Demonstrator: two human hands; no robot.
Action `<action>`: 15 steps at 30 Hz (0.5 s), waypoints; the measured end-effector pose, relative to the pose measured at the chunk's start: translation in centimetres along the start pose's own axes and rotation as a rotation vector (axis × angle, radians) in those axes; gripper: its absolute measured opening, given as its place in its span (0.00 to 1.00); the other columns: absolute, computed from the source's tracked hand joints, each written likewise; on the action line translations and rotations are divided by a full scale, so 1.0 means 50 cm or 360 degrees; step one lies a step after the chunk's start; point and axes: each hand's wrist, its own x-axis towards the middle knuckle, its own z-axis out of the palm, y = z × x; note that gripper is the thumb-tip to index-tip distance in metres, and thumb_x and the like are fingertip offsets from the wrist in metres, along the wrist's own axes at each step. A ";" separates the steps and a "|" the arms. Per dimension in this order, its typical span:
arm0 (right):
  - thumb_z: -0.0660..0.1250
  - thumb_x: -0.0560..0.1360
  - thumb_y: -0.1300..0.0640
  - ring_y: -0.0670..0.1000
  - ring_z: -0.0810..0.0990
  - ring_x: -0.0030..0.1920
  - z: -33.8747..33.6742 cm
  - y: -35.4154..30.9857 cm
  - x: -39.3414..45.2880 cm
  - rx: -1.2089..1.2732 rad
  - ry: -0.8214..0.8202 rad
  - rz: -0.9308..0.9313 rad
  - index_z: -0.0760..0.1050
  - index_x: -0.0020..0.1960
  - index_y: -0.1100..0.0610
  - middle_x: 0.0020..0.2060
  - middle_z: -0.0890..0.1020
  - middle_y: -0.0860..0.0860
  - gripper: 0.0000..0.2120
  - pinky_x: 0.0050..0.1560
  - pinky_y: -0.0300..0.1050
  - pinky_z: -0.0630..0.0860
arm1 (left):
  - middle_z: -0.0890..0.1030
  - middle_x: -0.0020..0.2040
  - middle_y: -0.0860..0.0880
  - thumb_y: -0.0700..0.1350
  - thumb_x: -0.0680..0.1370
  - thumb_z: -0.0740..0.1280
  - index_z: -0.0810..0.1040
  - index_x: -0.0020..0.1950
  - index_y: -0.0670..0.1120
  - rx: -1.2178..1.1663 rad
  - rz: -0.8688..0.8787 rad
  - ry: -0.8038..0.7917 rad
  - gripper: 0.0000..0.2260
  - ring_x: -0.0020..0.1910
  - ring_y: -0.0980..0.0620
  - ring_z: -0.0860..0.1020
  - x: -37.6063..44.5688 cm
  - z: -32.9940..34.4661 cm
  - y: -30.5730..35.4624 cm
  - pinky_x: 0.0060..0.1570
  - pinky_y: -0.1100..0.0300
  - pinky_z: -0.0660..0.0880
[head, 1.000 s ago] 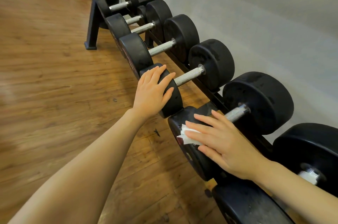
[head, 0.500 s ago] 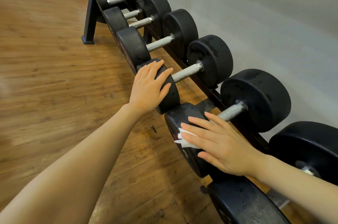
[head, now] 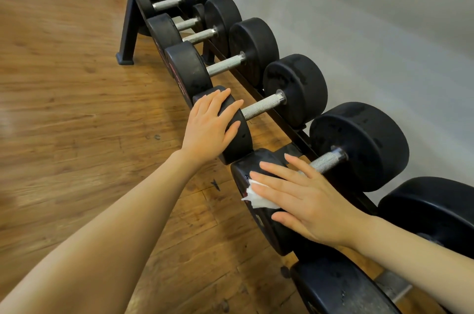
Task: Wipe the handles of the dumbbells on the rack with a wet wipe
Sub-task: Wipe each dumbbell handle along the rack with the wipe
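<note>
wipe (head: 259,198) is pinned flat under the right hand (head: 302,201), fingers straight, on the front head of a dumbbell (head: 359,144) at lower centre of the frame, not on the handle (head: 327,161) yet. left hand (head: 209,126) lies open on the next dumbbell's head (head: 237,131), mid-frame, gripping nothing. looks like between-handles repositioning, though hard to say for sure. next move probably means bunching the wipe round that knurled bar just right of the fingertips.
</note>
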 end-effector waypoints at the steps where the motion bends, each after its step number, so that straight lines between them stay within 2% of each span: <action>1: 0.54 0.82 0.48 0.49 0.58 0.76 -0.001 0.003 0.014 -0.0004 0.0003 0.0047 0.69 0.72 0.56 0.72 0.69 0.50 0.22 0.76 0.54 0.51 | 0.70 0.73 0.42 0.54 0.81 0.56 0.71 0.73 0.48 0.0003 0.0002 0.0000 0.22 0.72 0.41 0.67 0.000 0.000 0.000 0.71 0.43 0.62; 5: 0.53 0.81 0.43 0.45 0.59 0.75 -0.009 0.016 0.071 0.0137 -0.0049 0.0247 0.71 0.71 0.54 0.69 0.73 0.46 0.24 0.76 0.53 0.47 | 0.69 0.73 0.43 0.54 0.81 0.57 0.70 0.73 0.49 0.0022 -0.0013 -0.0032 0.22 0.72 0.41 0.66 0.000 -0.003 0.000 0.71 0.44 0.61; 11: 0.57 0.79 0.39 0.44 0.59 0.75 -0.019 0.021 0.058 0.0237 -0.0117 0.0032 0.70 0.71 0.53 0.70 0.72 0.46 0.27 0.77 0.49 0.48 | 0.68 0.74 0.44 0.54 0.81 0.58 0.70 0.74 0.50 0.0036 0.0007 -0.0079 0.22 0.73 0.42 0.65 0.001 -0.006 -0.005 0.71 0.46 0.61; 15: 0.56 0.80 0.39 0.44 0.56 0.76 -0.014 0.016 0.048 0.0263 -0.0067 0.0095 0.69 0.72 0.52 0.71 0.70 0.45 0.26 0.77 0.48 0.48 | 0.68 0.74 0.43 0.54 0.81 0.59 0.69 0.74 0.50 0.0033 0.0016 -0.0087 0.22 0.73 0.42 0.66 0.002 -0.004 -0.008 0.71 0.45 0.61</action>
